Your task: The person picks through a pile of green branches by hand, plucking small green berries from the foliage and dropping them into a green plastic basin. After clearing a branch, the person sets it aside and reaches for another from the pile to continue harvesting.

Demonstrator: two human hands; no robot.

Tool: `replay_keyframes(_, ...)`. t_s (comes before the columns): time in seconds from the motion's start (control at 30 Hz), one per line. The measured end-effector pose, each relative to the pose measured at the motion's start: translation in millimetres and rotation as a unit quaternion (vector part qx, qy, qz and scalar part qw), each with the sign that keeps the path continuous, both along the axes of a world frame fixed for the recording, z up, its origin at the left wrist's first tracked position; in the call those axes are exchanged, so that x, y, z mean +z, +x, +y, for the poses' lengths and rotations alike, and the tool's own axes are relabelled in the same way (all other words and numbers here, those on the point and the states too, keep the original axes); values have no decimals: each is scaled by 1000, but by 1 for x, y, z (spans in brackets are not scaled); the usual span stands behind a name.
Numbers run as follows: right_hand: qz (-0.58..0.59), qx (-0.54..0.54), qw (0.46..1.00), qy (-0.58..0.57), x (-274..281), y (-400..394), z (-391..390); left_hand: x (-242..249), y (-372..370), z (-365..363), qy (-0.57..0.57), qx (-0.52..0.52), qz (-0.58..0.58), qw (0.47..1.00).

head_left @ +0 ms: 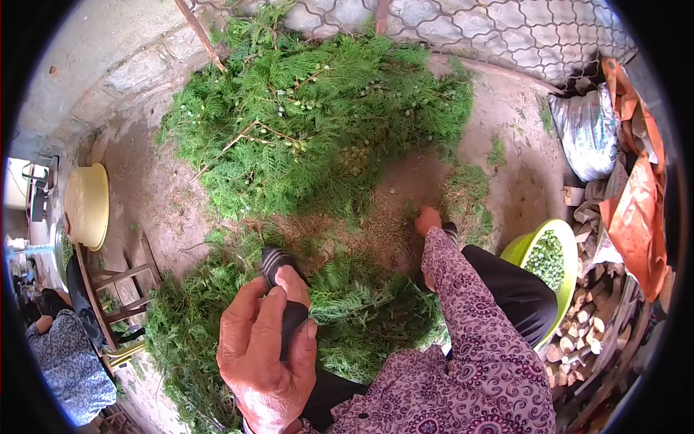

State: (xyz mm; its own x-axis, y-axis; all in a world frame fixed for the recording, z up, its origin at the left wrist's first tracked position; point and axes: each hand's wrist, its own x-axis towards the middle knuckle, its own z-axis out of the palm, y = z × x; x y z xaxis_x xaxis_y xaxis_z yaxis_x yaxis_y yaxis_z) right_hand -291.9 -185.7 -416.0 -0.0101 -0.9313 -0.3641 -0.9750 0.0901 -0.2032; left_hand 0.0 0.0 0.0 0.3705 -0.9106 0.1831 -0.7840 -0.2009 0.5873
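Note:
My left hand (pixel 264 354) is raised close to the camera, back of the hand up. Its fingers are bent, with a gap between thumb and forefinger where a dark trouser leg (pixel 293 322) shows behind. I see nothing held in it. Lower down, my right hand (pixel 428 219) reaches to the bare ground beside my right shoe (pixel 450 231); its fingers are mostly hidden. Just beyond lies a large heap of green conifer branches (pixel 289 123) with small pale cones (pixel 354 159). More cut sprigs (pixel 361 311) lie around my left shoe (pixel 275 262).
A lime-green basin (pixel 510 249) at my right holds many small green cones (pixel 546 260). Behind it are chopped firewood (pixel 582 329), an orange sheet (pixel 640 217) and a white sack (pixel 593 137). Leftward are a yellow basin (pixel 90 206), a wooden chair (pixel 119 289) and another person's patterned sleeve (pixel 65 354).

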Motion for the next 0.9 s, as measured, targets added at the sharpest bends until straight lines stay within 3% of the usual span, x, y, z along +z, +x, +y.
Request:
replay_keyframes(0.07, -36, -4, 992, 118, 2, 1, 7, 6, -3, 1, 35, 16, 26, 999)
replay_keyframes(0.2, -89, 30, 982, 162, 25, 29, -23, -4, -4, -5, 8, -5, -26, 1000)
replay_keyframes(0.27, -86, 52, 995, 16, 38, 47, -23, -5, -6, -3, 9, -5, -25, 1000)
replay_keyframes(0.37, -135, 82, 982, -108, 25, 71, -25, -3, -6, 4, 24, -2, -3, 1000)
replay_keyframes(0.5, -69, 133, 985, -84, -8, 77, -18, -3, -8, 2, 6, -4, 5, 1000)
replay_keyframes(0.57, -91, 143, 985, 2, -11, 64, -12, -1, -8, 3, 25, 5, 31, 999)
replay_keyframes(0.6, -88, 143, 986, 9, 2, 61, -4, 2, -7, 2, 32, 6, 34, 999)
replay_keyframes(0.67, -97, 33, 993, 64, 47, 67, -18, -6, -3, -3, -2, -20, 45, 999)
replay_keyframes(0.9, 1, 82, 993, -90, 126, -17, -56, -7, -6, -1, -71, -54, 14, 996)
